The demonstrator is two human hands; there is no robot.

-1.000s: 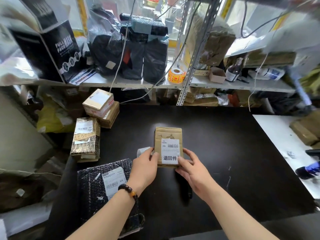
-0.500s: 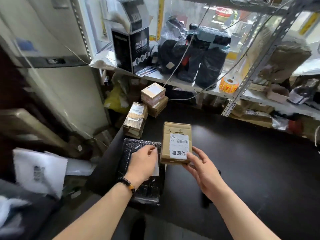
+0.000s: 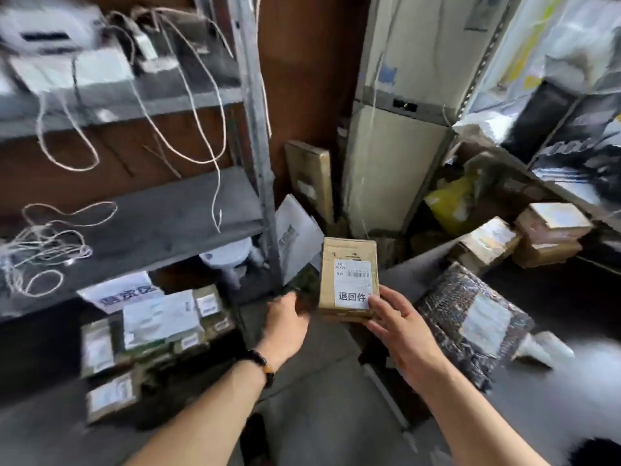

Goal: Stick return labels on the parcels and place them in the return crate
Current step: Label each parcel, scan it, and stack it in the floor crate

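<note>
Right hand (image 3: 400, 327) grips the parcel (image 3: 347, 253) by its lower right corner, thumb on the face beside the return label (image 3: 353, 284) and fingers underneath. The left hand (image 3: 285, 321) reaches forward just left of the box, but blur hides its fingertips, so I cannot tell whether it holds anything or touches the cardboard. The parcel is in the air, label up, between the black table (image 3: 571, 297) and the low stack of labelled packages (image 3: 161, 317) at lower left. That stack seems to sit in the return crate (image 3: 220, 327), though the blur leaves its rim unclear. The main risk I see is the one-cornered hold: a quick swing to the left could let the box pivot out of the fingers and drop to the floor (image 3: 319, 381). The metal shelf post (image 3: 260, 183) stands close on the direct line to the crate, so a corner could clip it. The shelf board (image 3: 151, 223) overhangs the crate, and white cords (image 3: 205, 139) dangle above it, ready to snag a raised wrist. The crate looks fairly full, so a tossed parcel might slide off. Open room lies low and in front, over the bare floor between the table edge and the post. A black bubble mailer (image 3: 470, 324) waits on the table corner.
</note>
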